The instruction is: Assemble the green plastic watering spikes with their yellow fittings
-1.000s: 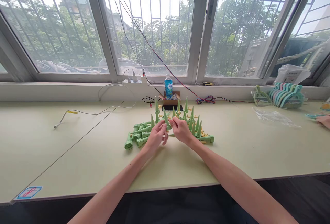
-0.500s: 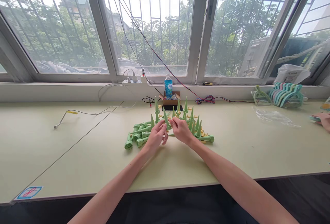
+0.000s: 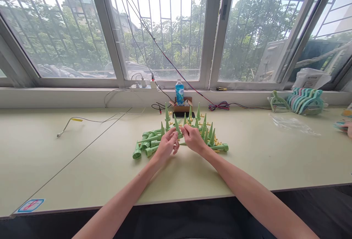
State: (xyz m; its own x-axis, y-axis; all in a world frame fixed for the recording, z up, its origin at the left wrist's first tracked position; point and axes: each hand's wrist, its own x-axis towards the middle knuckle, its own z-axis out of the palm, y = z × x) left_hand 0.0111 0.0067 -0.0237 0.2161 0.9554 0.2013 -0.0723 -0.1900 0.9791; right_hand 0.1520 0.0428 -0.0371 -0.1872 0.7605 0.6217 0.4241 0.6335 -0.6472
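Note:
My left hand [image 3: 166, 144] is closed around the base of a green plastic watering spike [image 3: 176, 122], its pointed end up. My right hand [image 3: 193, 137] pinches at the right side of that spike's base; whatever lies between its fingertips is hidden. Several green spikes [image 3: 152, 138] lie on their sides left of my hands, some with open round cup ends towards me. More spikes [image 3: 198, 111] stand point up behind and to the right. Small yellow valve pieces [image 3: 219, 143] are scattered among them.
A blue-labelled bottle [image 3: 179, 93] stands at the back by a small cardboard box [image 3: 180, 109]. Bundled cable [image 3: 220, 105] lies along the wall. On the right are small pastel dustpans [image 3: 306, 101], a clear plastic bag [image 3: 293, 123] and another person's hand [image 3: 349, 128].
My hands and the spike stay nearly still. At the far right edge, the other person's hand has shifted right with a blue-green item.

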